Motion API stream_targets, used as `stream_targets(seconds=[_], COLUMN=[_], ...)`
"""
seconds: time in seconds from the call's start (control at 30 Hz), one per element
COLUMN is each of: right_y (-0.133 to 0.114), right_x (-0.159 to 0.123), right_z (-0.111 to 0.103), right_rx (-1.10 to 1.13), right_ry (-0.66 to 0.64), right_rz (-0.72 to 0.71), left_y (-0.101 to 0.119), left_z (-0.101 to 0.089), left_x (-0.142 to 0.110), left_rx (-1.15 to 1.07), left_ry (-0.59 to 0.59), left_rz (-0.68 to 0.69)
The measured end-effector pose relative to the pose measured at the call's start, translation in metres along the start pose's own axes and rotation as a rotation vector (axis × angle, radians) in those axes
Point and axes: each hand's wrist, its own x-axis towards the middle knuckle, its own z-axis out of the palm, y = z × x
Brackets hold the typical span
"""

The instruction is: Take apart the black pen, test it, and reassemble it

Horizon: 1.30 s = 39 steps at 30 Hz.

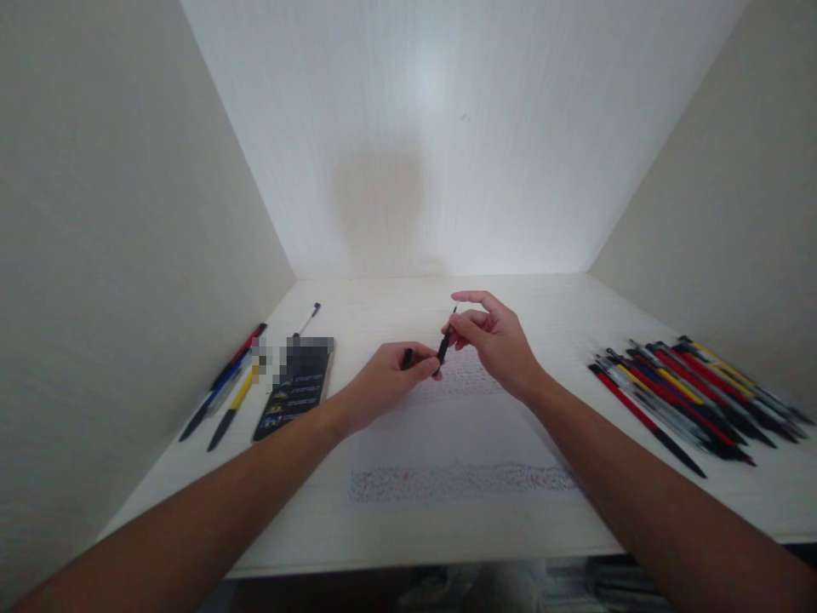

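Observation:
A black pen (442, 347) is tilted above a marked sheet of paper (440, 434), with a thin tip pointing up. My left hand (402, 373) pinches its lower end between thumb and fingers. A short black piece (407, 358), perhaps a cap, also shows between the fingers of that hand. Closed on the upper part of the same pen is my right hand (488, 334), its index finger stretched out over the thin tip. Bands of small coloured marks run across the paper, which my hands and forearms partly cover.
Many pens (689, 392) lie in a pile on the right of the white table (396, 545). To the left are a dark printed box (299, 383), a yellow-and-black pen (233, 413) and several other pens. White and grey panels enclose the back and sides.

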Motion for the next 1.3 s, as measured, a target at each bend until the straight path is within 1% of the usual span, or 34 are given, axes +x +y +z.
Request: stream_targets(seconds=[0.2, 0.4, 0.6, 0.73, 0.83, 0.9, 0.97, 1.03, 1.1, 1.2, 1.3], right_y=[-0.002, 0.001, 0.001, 0.0, 0.002, 0.005, 0.009, 0.011, 0.012, 0.011, 0.009], right_x=[-0.001, -0.002, -0.002, -0.002, -0.001, 0.001, 0.003, 0.004, 0.005, 0.005, 0.004], right_z=[0.001, 0.002, 0.003, 0.005, 0.003, 0.0, -0.003, -0.005, -0.005, -0.004, -0.002], right_rx=[-0.025, -0.032, -0.008, 0.014, 0.039, 0.063, 0.089, 0.106, 0.129, 0.194, 0.241], right_ry=[-0.104, -0.123, -0.095, -0.052, 0.019, 0.061, 0.076, 0.07, 0.061, 0.053, 0.024], right_rz=[0.072, 0.094, 0.077, 0.07, 0.086, 0.109, 0.145, 0.187, 0.227, 0.266, 0.293], left_y=[0.0, -0.01, -0.001, -0.003, -0.011, -0.018, -0.026, -0.035, -0.042, -0.05, -0.053], left_z=[-0.001, 0.001, 0.001, 0.002, -0.005, -0.013, -0.023, -0.031, -0.035, -0.033, -0.028], left_x=[-0.001, 0.0, 0.0, 0.004, 0.008, 0.01, 0.012, 0.013, 0.015, 0.016, 0.018], left_rx=[-0.07, -0.158, -0.07, -0.017, 0.131, 0.323, 0.529, 0.676, 0.75, 0.788, 0.8], left_ry=[0.039, 0.066, 0.112, 0.163, 0.233, 0.296, 0.333, 0.323, 0.286, 0.203, 0.109], left_rz=[-0.034, -0.046, -0.016, 0.059, 0.124, 0.174, 0.212, 0.202, 0.174, 0.163, 0.179])
